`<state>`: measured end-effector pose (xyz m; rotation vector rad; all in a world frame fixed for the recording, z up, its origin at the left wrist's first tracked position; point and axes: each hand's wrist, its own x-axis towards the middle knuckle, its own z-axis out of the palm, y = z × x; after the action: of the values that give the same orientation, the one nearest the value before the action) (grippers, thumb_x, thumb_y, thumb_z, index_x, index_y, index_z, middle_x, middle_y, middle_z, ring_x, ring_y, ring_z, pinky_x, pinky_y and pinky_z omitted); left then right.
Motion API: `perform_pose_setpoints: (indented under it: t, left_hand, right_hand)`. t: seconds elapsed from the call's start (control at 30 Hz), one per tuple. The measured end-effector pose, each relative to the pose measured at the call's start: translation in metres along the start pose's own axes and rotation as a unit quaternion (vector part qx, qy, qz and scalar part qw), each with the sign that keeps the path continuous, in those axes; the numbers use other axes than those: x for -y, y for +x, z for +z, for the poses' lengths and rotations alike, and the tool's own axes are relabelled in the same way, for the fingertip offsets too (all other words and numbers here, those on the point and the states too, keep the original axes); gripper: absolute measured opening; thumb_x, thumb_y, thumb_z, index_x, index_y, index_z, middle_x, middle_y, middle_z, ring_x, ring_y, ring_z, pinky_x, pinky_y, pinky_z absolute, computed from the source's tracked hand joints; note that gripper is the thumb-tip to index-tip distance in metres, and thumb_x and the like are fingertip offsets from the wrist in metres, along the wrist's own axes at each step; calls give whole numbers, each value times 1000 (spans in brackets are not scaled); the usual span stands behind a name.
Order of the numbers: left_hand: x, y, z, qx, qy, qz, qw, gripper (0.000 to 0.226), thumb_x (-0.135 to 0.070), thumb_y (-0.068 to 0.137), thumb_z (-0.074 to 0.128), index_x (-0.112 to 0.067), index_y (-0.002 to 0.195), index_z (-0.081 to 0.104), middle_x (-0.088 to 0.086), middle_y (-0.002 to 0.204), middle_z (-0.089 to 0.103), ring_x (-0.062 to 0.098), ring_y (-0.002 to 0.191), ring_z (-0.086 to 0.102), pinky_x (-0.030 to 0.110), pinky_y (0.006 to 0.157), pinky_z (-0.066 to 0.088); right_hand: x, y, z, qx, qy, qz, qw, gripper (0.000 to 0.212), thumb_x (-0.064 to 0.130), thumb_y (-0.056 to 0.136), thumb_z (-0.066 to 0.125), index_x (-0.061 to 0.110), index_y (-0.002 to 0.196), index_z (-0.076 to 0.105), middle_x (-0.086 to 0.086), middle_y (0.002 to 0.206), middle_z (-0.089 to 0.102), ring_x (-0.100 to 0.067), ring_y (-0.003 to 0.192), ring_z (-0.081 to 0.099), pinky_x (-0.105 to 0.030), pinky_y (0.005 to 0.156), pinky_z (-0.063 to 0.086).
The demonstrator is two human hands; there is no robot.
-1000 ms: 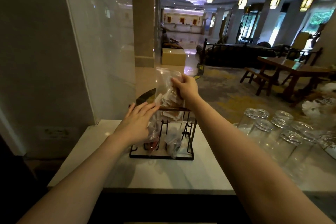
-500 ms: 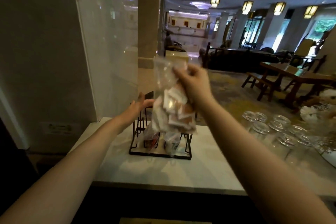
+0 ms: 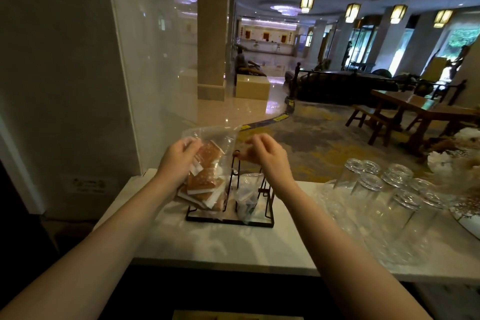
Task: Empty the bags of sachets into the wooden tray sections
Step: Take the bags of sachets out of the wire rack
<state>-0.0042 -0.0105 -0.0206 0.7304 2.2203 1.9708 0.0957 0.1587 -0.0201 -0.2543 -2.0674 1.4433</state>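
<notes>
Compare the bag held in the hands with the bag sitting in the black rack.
The held bag is lifted and pinched at its top by the left hand and right hand; the rack bag sits untouched inside the wire rack. The held bag bulges with orange-and-white sachets; the rack bag looks smaller and crumpled, its contents unclear. Both are clear plastic.

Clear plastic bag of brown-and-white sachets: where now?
Head view, left of centre: the clear plastic bag of brown-and-white sachets is in the left hand, over the black wire rack's left side.
</notes>
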Motion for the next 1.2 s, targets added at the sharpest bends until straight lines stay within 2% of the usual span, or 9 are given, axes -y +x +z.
perform_pose_setpoints:
  t: [0.1,0.2,0.43,0.53,0.7,0.77,0.97,1.07,1.2]
  left_hand:
    - [0,8,-14,-27,34,26,999,21,-27,93,50,-24,78,63,2,76,66,23,73,63,36,72,49]
    - [2,15,-18,-9,171,95,981,25,-28,95,46,-13,85,64,10,80,66,27,73,62,38,68,49]
    - [33,22,-7,171,395,145,891,29,-27,98,38,-14,116,57,3,121,58,20,111,54,40,93,45]
    - [36,28,-8,163,417,172,877,31,-25,99,37,-14,117,59,4,130,57,19,123,48,36,112,24]
    - [34,26,-7,169,437,179,865,31,-24,99,36,-11,111,61,4,125,60,19,121,50,30,112,19]
    - [37,27,-6,161,439,171,867,30,-23,98,37,-12,114,60,4,124,60,21,120,51,33,110,24]
    - [27,16,0,133,424,158,882,32,-26,99,35,-19,123,55,-1,125,58,19,111,54,33,83,45]
    - [15,13,-3,137,366,95,916,30,-25,99,38,-15,117,59,6,114,63,24,100,57,32,82,44]
    - [3,-11,-11,112,219,86,965,26,-20,96,46,-28,74,57,-9,73,58,15,69,56,21,59,41]
  right_hand:
    - [-35,-15,-8,105,-441,-107,885,27,42,90,56,21,106,63,1,108,68,-17,102,62,-40,95,49]
    - [-64,-29,2,185,-617,-182,743,42,44,82,65,24,118,60,-1,121,62,-24,120,52,-55,114,20]
    - [-58,-36,9,155,-711,-177,663,45,32,86,57,12,126,53,-12,104,68,-37,117,49,-68,104,-22]
    - [-56,-38,10,145,-688,-184,687,25,19,88,55,19,111,64,-7,89,70,-33,106,56,-65,110,-16]
    - [-47,-31,12,64,-418,-120,898,18,28,95,50,25,100,67,5,93,70,-18,103,60,-51,116,0]
    - [-30,-29,11,46,-313,-119,941,14,25,95,52,23,91,66,9,85,67,-15,95,61,-50,118,11]
    - [38,-35,4,-13,-57,-143,988,19,22,89,57,6,90,67,-6,89,66,-19,85,60,-39,79,49]
    - [58,-37,15,15,-122,-156,980,16,22,91,59,8,91,67,-9,100,60,-21,92,58,-38,82,51]
    - [58,-37,36,83,-174,-116,974,14,26,92,58,16,96,67,-3,135,49,-17,123,47,-31,100,40]
